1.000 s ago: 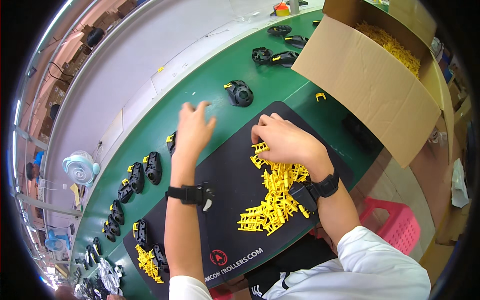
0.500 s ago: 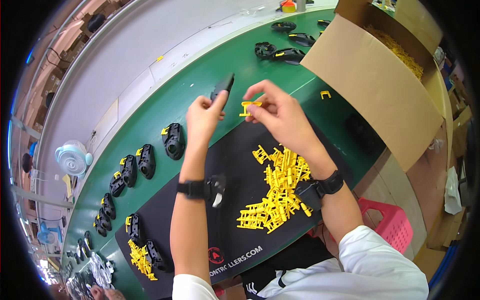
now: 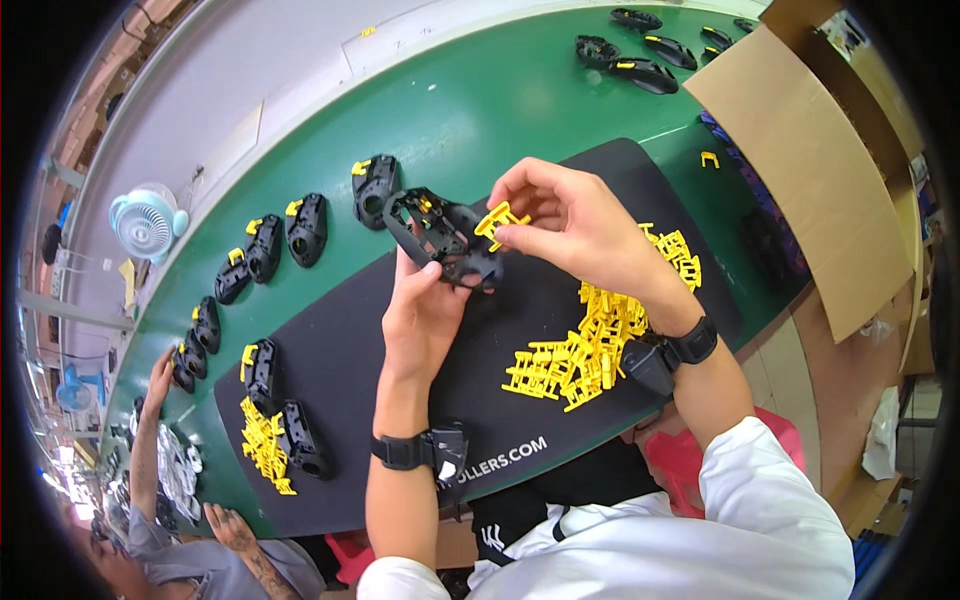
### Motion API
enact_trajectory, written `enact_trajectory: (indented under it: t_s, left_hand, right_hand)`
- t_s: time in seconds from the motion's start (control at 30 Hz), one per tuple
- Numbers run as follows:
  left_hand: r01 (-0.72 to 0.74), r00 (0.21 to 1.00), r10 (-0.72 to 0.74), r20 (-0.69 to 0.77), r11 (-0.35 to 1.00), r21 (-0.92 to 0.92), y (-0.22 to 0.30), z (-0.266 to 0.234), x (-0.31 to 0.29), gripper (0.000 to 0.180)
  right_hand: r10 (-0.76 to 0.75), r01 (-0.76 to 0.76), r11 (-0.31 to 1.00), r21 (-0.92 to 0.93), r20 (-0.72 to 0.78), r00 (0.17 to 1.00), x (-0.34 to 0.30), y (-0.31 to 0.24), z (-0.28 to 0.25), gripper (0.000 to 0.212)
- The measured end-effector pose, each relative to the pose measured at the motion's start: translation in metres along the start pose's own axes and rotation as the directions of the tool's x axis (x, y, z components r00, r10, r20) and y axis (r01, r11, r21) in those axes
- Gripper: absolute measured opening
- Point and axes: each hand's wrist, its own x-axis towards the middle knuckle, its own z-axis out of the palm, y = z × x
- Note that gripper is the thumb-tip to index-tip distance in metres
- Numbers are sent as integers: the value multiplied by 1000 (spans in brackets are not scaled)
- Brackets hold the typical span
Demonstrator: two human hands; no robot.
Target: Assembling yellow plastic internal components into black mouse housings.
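My left hand (image 3: 422,318) grips a black plastic shell (image 3: 440,238) from below, its hollow, ribbed inside turned up and a small yellow bit showing within. Between the thumb and fingers of my right hand (image 3: 585,222) is a yellow plastic clip (image 3: 494,226), close beside the shell's right edge; the frame does not show whether they touch. Under my right forearm a loose pile of yellow clips (image 3: 580,350) lies on the black mat (image 3: 480,365).
Black shells with yellow clips (image 3: 306,232) line the green table (image 3: 480,110) on the left. A smaller clip pile (image 3: 262,445) lies on the mat's left. A cardboard box (image 3: 800,170) stands right. At lower left, a co-worker's hand (image 3: 160,378) reaches to shells.
My left hand has turned the shell from edge-on to hollow side up. The clip in my right hand is tilted differently. The view has shifted, and a co-worker shows at lower left.
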Motion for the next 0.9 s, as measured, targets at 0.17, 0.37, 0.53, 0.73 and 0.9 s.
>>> enact_trajectory:
  t_s: [0.17, 0.37, 0.53, 0.73, 0.9]
  left_hand:
    - [27, 998, -27, 57, 1000, -15, -3, -7, -5, 66]
    - [-68, 993, 45, 113, 975, 211, -6, 11, -7, 77]
    - [-90, 991, 67, 118, 976, 197, -11, 13, -8, 86]
    - [-66, 989, 40, 144, 981, 182, -6, 18, -9, 96]
    - [-16, 987, -13, 159, 984, 178, -2, 11, -12, 91]
  right_hand:
    - [-117, 115, 970, -214, 2, 993, 2, 0, 6, 21]
    - [-262, 219, 876, -429, -42, 964, 3, 3, 7, 18]
    - [-305, 212, 842, -496, -112, 946, 1, -4, 15, 12]
    - [-379, 283, 796, -535, -77, 922, 0, 0, 22, 11]
    - [-357, 292, 795, -532, -21, 934, -1, -3, 24, 9]
